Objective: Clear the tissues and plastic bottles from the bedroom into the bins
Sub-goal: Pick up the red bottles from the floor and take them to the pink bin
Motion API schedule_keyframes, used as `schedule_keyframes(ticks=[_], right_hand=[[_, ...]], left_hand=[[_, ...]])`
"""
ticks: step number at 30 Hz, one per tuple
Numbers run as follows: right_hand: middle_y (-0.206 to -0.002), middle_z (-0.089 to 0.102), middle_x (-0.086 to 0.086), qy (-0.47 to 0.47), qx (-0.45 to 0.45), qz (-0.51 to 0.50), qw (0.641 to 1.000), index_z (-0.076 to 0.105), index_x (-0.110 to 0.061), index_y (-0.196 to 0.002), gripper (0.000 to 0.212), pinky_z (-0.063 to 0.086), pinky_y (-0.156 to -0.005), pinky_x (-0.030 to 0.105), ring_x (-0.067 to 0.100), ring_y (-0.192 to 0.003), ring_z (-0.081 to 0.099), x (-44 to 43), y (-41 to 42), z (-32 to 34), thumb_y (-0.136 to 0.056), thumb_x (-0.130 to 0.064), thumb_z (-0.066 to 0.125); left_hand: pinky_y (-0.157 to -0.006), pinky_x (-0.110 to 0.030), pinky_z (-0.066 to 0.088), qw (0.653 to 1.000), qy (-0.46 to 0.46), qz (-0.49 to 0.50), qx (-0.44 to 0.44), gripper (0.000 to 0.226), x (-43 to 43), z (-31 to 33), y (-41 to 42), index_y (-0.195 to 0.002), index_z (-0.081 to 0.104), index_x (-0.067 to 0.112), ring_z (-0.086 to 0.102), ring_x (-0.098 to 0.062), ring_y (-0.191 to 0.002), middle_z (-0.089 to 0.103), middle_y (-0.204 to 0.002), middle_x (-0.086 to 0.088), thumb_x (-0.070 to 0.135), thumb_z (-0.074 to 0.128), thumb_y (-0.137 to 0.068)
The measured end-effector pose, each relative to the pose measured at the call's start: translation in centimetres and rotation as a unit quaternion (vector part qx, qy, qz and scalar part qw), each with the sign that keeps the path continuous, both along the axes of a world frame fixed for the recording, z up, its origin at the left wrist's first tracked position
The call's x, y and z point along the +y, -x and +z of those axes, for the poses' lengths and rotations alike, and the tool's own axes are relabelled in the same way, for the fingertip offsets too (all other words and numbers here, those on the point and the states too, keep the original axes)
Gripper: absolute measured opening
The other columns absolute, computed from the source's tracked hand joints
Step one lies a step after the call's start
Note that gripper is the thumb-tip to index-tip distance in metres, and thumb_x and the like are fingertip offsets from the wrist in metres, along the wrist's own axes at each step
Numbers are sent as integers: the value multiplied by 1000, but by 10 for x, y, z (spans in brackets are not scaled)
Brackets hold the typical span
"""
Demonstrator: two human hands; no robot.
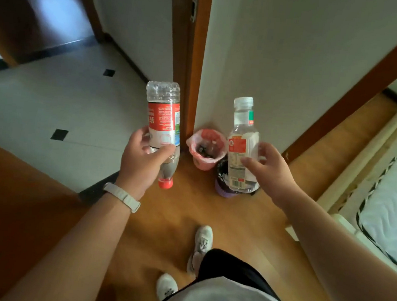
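My left hand (143, 159) grips a clear plastic bottle with a red label (163, 117), held upside down so its red cap points at the floor. My right hand (267, 168) holds a second clear bottle with a white cap (241, 140), upright. Both bottles hang in the air in front of me. Beyond them, in the corner by the door frame, stand a pink bin (205, 148) with a pale liner and a purple bin (225, 189) with a black liner. The right bottle is above the purple bin and hides most of it.
A white wall and brown door frame (190, 52) rise behind the bins. A bed with a white mattress (387, 192) runs along the right. Tiled hallway floor lies to the left past a dark threshold. My feet in white shoes stand on the wooden floor.
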State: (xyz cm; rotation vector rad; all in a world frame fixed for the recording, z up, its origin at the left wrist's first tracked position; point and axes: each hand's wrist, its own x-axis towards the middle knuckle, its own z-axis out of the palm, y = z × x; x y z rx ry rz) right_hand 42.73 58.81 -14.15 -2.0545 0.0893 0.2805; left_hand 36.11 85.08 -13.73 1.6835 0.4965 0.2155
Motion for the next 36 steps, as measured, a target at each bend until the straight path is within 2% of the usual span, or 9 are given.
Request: schedule_keyframes(ticks=[3, 6, 10, 13, 18, 21, 24, 29, 36], right_hand=[[-108, 64, -6, -10, 19, -23, 999, 52, -22, -126, 48, 58, -78, 38, 13, -92, 66, -1, -30, -21, -83, -35, 71], [-110, 64, -3, -33, 47, -42, 997, 52, -22, -124, 46, 59, -70, 36, 15, -89, 67, 6, -71, -44, -84, -34, 71], [-108, 63, -6, -55, 65, -52, 995, 52, -23, -126, 48, 57, -83, 43, 15, -94, 66, 18, -142, -67, -84, -36, 70], [-108, 63, -6, -92, 79, -60, 991, 50, -22, -128, 49, 58, -81, 44, 16, -94, 66, 21, -197, -72, -85, -35, 70], [-105, 60, -10, -84, 69, -52, 993, 48, -22, -131, 52, 52, -68, 23, 4, -90, 61, 18, -271, -70, -86, -36, 69], [-105, 60, -10, -83, 67, -59, 993, 49, -22, -131, 52, 54, -74, 28, 7, -92, 62, 13, -302, -69, -86, -37, 69], [-110, 61, -5, -81, 70, -76, 991, 49, -21, -131, 52, 55, -80, 35, 14, -97, 63, 9, -321, -67, -85, -37, 69], [-112, 60, -3, -73, 87, -87, 990, 48, -23, -132, 53, 56, -75, 34, 14, -95, 63, 10, -339, -76, -85, -38, 68], [-115, 61, -3, -69, 135, -135, 979, 46, -24, -133, 60, 58, -82, 45, 18, -102, 63, 29, -351, -99, -81, -42, 70]], left_hand=[[-88, -38, 57, 1000, -1, -17, 13, 58, 0, -11, -40, -126, 52, 26, 66, -11, -104, 66, -116, 10, 26, 80, -76], [-87, -39, 57, 999, -5, -28, 34, 58, 0, -26, -82, -125, 52, 27, 66, -11, -103, 67, -115, 10, 26, 81, -75], [-86, -36, 58, 995, -46, -47, 76, 58, -1, -36, -148, -125, 52, 30, 66, -8, -102, 66, -114, 13, 28, 81, -75], [-86, -37, 58, 991, -65, -57, 100, 58, -4, -35, -202, -125, 52, 31, 65, -8, -102, 65, -115, 13, 29, 81, -76], [-82, -32, 58, 990, -68, -69, 97, 55, -14, -25, -287, -123, 52, 30, 66, -4, -98, 66, -112, 12, 24, 80, -76], [-76, -24, 56, 991, -65, -76, 90, 53, -20, -21, -322, -121, 52, 30, 67, -1, -93, 67, -109, 12, 21, 80, -76], [-79, -28, 56, 989, -63, -97, 94, 54, -21, -21, -346, -121, 53, 30, 68, -2, -94, 68, -109, 12, 22, 81, -76], [-68, -18, 55, 986, -55, -127, 98, 53, -16, -30, -380, -122, 54, 25, 68, -2, -90, 69, -106, 10, 16, 80, -77], [-73, -25, 58, 974, -50, -187, 116, 49, 3, -67, -428, -115, 54, 29, 70, -4, -87, 70, -103, 8, 15, 80, -76]])
